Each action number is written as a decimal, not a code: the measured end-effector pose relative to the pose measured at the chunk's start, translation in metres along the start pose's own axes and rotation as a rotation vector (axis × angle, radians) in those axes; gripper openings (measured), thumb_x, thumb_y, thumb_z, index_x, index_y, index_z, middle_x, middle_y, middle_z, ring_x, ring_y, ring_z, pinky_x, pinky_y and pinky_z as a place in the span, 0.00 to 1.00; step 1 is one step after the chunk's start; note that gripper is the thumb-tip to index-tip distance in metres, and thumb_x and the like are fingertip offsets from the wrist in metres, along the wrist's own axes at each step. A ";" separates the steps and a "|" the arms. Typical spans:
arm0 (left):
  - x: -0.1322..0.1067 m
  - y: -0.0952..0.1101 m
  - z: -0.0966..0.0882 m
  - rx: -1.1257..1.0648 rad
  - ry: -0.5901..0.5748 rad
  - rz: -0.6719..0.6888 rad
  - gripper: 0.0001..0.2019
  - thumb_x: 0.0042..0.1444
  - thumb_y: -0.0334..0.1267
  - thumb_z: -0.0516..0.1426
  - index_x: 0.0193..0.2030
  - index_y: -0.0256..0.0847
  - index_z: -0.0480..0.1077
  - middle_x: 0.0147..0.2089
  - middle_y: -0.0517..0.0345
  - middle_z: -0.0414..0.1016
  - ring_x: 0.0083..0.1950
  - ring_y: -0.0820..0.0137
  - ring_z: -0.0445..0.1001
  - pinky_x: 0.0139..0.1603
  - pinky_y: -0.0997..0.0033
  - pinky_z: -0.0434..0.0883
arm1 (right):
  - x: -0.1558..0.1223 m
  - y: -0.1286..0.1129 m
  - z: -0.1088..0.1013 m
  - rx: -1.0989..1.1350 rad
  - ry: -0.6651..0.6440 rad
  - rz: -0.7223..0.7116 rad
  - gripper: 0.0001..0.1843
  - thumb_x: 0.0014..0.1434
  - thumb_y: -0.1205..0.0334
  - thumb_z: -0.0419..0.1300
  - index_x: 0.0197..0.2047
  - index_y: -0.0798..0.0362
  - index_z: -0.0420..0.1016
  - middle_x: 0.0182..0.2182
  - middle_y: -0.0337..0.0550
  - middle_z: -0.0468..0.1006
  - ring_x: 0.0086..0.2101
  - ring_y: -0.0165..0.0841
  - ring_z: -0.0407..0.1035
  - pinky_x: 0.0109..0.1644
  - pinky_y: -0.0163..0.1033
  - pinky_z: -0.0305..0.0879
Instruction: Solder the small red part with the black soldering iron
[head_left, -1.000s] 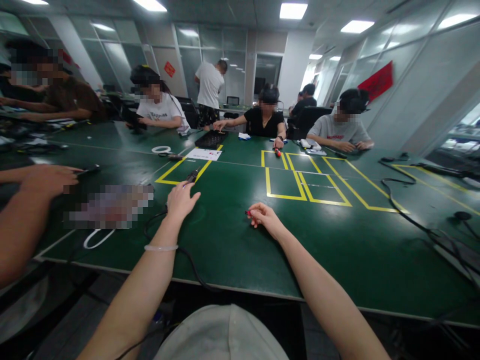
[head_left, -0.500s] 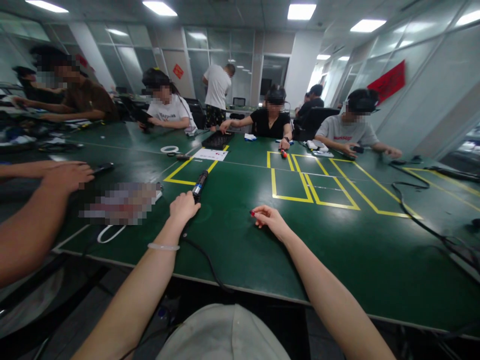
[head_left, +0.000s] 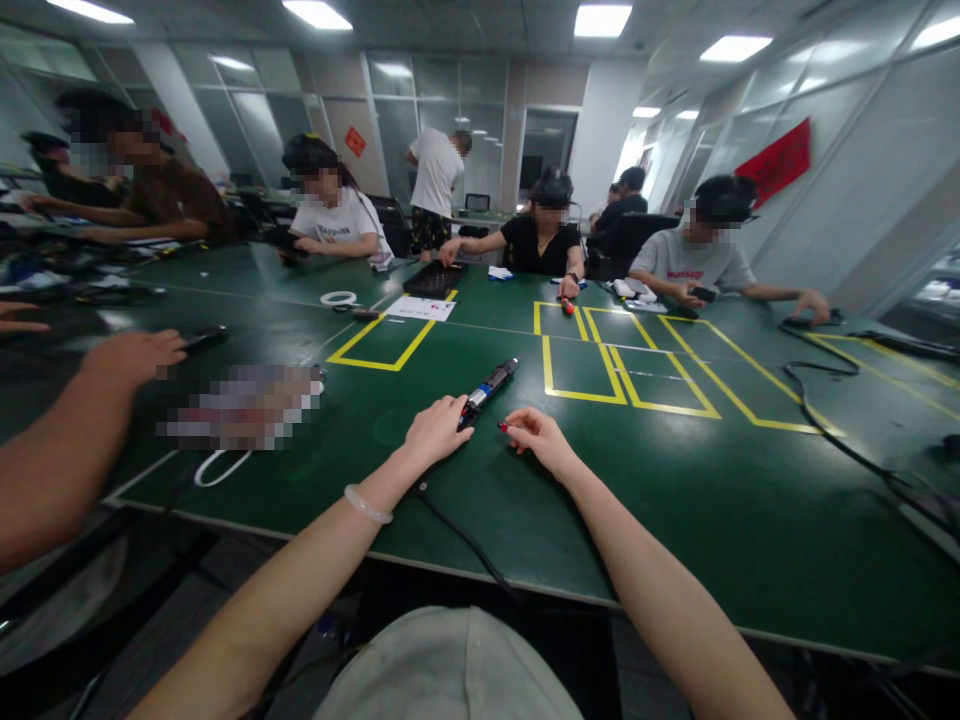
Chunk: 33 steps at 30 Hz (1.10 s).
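Note:
My left hand [head_left: 436, 430] is wrapped round a corded electric screwdriver [head_left: 490, 388], black with a blue band and a silvery tip. The tool lies low over the green table, its tip pointing away and to the right; its rear is hidden under my palm. To its right, my right hand [head_left: 538, 438] pinches a small red piece [head_left: 503, 428] between thumb and fingertips. What kind of piece this is cannot be made out. The screwdriver's tip and the red piece are apart.
A black cable [head_left: 469, 540] runs from the screwdriver over the near table edge. Yellow tape outlines [head_left: 585, 400] mark the green table [head_left: 675, 530]. A co-worker's arm [head_left: 75, 430] and a blurred packet [head_left: 240, 405] are at left. Across the table, people sit near a black tray [head_left: 435, 278].
My left hand has moved right with the screwdriver, whose tip has swung rightward, closer to my right hand. My right hand has stayed nearly still with the red piece.

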<state>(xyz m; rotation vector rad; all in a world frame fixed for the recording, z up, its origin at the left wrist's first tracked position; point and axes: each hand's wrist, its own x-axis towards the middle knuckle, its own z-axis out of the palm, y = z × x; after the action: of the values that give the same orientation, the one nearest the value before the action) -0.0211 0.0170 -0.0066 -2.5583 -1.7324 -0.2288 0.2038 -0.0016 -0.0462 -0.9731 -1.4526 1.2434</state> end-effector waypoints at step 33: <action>-0.009 0.020 -0.003 -0.078 -0.027 0.188 0.32 0.58 0.49 0.56 0.67 0.44 0.54 0.59 0.46 0.66 0.57 0.58 0.70 0.47 0.64 0.72 | -0.007 -0.010 0.028 -0.907 0.000 -0.366 0.05 0.63 0.62 0.58 0.42 0.49 0.74 0.45 0.43 0.73 0.39 0.32 0.70 0.44 0.36 0.66</action>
<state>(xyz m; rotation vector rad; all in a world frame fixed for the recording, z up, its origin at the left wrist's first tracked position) -0.0061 0.0005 -0.0043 -2.7707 -1.5060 -0.2593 0.1783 -0.0158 -0.0380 -1.1866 -2.1281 0.2774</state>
